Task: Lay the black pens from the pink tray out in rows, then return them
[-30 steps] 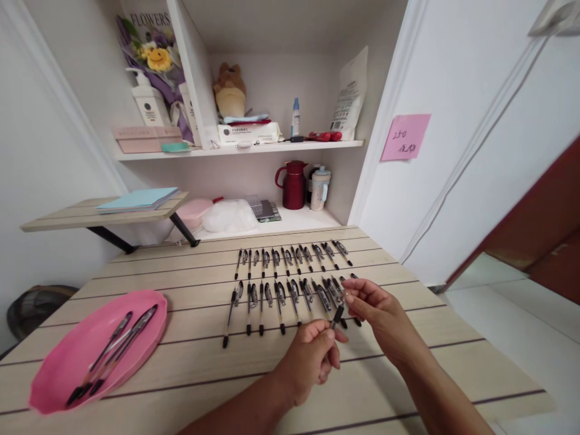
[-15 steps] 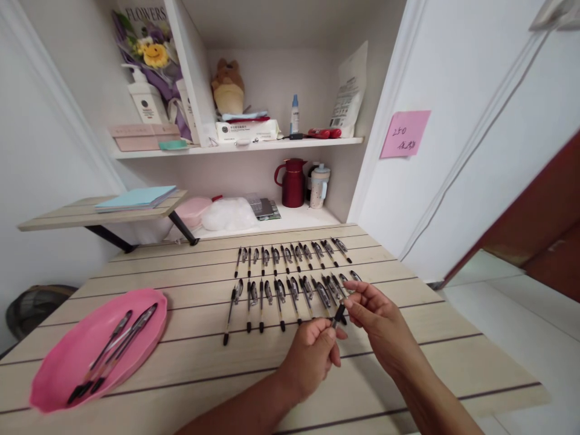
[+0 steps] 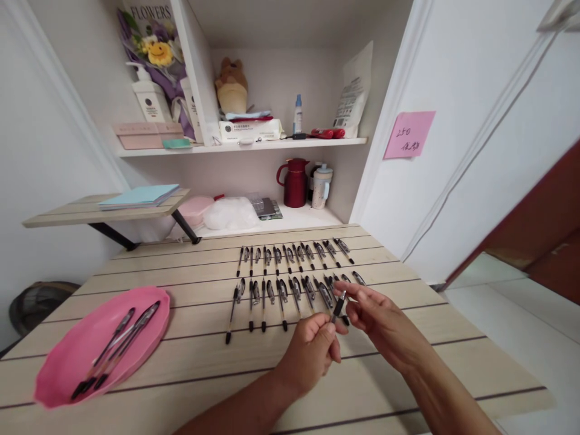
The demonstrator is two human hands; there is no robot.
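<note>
My left hand point(image 3: 315, 347) is closed around the clear barrel of a black gel pen point(image 3: 339, 307), its black grip and bare metal tip pointing up and away. Just right of that tip, my right hand point(image 3: 380, 314) has its fingers stretched out, the forefinger close to the tip; whether it touches cannot be made out. Beyond my hands, two rows of disassembled pens lie on the table: the front row point(image 3: 284, 299) and the back row point(image 3: 277, 260), with loose clear caps point(image 3: 270, 292) beside the barrels. My right fingers cover part of the front row.
A pink scalloped tray point(image 3: 58, 356) at left holds several pens point(image 3: 113, 350). Behind it a small raised shelf point(image 3: 67, 211) carries blue paper point(image 3: 140, 196). A red jug point(image 3: 295, 184) and a cup point(image 3: 321, 187) stand in the cabinet behind the wooden table point(image 3: 190, 386).
My right fingers have come off the pen's front end and spread, so its metal tip now shows. My left hand keeps its hold. The view has shifted slightly.
</note>
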